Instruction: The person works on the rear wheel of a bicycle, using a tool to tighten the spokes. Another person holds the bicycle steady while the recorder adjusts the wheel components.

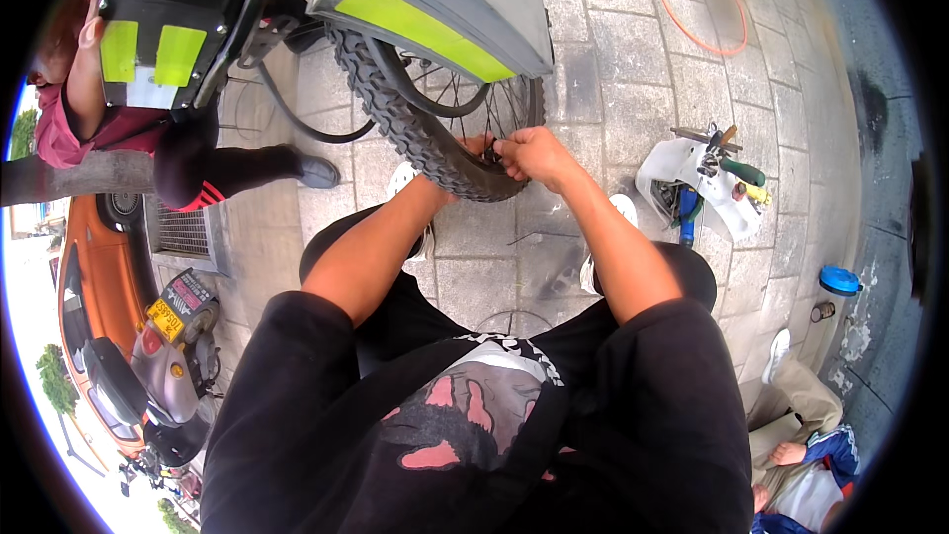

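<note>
A wheel with a knobby black tire (400, 129) and thin spokes stands upright in front of me, under a grey box (445, 0) with a yellow-green strip. At the lower part of its rim, my right hand (537, 156) is closed, thumb and forefinger pinched at the rim's inner side; whatever they hold is too small to make out. My left hand (478, 143) reaches around the tire from the left. Only a few of its fingers show between the spokes near the right fingertips, and the tire hides the rest, so its grip is unclear.
A white cut-open container (660, 166) with several hand tools lies on the paving to the right. Beyond it are an orange hose (743, 25) and a blue-lidded container (839, 281). One person stands at left by a black box (178, 0); another sits at lower right. Scooters stand far left.
</note>
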A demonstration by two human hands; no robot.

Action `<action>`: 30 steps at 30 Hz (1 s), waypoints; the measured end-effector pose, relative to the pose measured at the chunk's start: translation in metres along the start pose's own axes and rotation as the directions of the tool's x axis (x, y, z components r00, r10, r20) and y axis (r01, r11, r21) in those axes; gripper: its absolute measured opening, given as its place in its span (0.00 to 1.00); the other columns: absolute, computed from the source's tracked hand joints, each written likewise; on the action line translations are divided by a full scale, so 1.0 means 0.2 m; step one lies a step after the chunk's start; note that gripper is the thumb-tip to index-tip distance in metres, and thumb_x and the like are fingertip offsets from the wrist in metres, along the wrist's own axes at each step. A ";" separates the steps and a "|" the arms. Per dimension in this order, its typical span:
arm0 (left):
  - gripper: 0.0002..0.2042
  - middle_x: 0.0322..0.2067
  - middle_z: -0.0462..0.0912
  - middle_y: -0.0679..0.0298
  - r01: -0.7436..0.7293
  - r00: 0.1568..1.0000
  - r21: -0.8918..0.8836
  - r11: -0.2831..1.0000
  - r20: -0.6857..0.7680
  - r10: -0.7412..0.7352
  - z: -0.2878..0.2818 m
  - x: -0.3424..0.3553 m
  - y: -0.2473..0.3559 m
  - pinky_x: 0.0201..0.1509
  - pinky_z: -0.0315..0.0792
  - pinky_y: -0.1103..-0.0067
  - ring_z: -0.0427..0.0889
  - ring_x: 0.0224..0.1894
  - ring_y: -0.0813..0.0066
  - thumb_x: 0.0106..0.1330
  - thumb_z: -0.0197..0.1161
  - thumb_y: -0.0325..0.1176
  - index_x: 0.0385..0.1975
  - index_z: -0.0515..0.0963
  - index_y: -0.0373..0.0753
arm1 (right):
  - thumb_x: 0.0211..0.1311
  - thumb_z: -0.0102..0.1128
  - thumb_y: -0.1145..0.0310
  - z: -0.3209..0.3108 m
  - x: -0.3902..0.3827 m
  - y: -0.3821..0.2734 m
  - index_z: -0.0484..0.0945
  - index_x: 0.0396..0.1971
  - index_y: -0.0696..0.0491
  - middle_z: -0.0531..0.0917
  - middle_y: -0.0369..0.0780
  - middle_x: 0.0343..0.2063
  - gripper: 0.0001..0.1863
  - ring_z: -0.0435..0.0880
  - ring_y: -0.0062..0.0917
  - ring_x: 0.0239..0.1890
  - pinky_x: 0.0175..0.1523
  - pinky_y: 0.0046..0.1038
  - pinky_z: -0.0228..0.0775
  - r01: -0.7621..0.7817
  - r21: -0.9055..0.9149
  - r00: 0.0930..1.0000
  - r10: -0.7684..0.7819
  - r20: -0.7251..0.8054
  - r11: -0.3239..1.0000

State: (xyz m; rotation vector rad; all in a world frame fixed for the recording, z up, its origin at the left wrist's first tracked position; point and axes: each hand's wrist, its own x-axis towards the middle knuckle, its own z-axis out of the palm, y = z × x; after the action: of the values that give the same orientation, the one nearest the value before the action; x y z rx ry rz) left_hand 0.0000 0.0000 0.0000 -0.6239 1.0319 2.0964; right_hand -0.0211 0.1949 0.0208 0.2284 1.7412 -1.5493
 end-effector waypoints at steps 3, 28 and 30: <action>0.12 0.31 0.83 0.65 -0.042 0.998 0.006 0.999 -0.037 0.042 0.03 0.00 -0.02 0.38 0.78 0.76 0.81 0.32 0.74 0.76 0.60 0.40 0.36 0.81 0.38 | 0.68 0.64 0.64 -0.02 -0.01 -0.01 0.83 0.29 0.59 0.82 0.36 0.23 0.13 0.80 0.21 0.24 0.31 0.25 0.74 0.027 -0.033 1.000 -0.027 -0.005 0.999; 0.13 0.28 0.82 0.68 -0.172 0.953 0.339 0.925 -0.182 0.243 0.02 -0.09 0.10 0.32 0.75 0.81 0.79 0.30 0.81 0.66 0.72 0.40 0.33 0.81 0.35 | 0.65 0.67 0.61 0.07 -0.09 -0.24 0.81 0.23 0.59 0.79 0.36 0.21 0.17 0.75 0.21 0.21 0.27 0.27 0.72 -0.129 -0.111 0.991 0.133 0.027 0.985; 0.12 0.30 0.84 0.67 -0.219 0.959 0.213 0.952 -0.133 0.250 0.03 -0.10 0.11 0.37 0.78 0.81 0.82 0.32 0.80 0.66 0.72 0.38 0.35 0.81 0.35 | 0.66 0.67 0.58 0.08 -0.07 -0.20 0.81 0.23 0.58 0.78 0.35 0.21 0.18 0.74 0.20 0.21 0.25 0.26 0.69 -0.121 -0.046 0.987 0.125 0.097 0.992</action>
State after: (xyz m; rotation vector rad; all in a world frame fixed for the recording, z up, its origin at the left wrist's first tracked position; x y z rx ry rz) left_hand -0.0052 -0.0125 0.0280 -0.6001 1.4472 2.1361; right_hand -0.0291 0.1764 0.0621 0.2302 1.6477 -1.4118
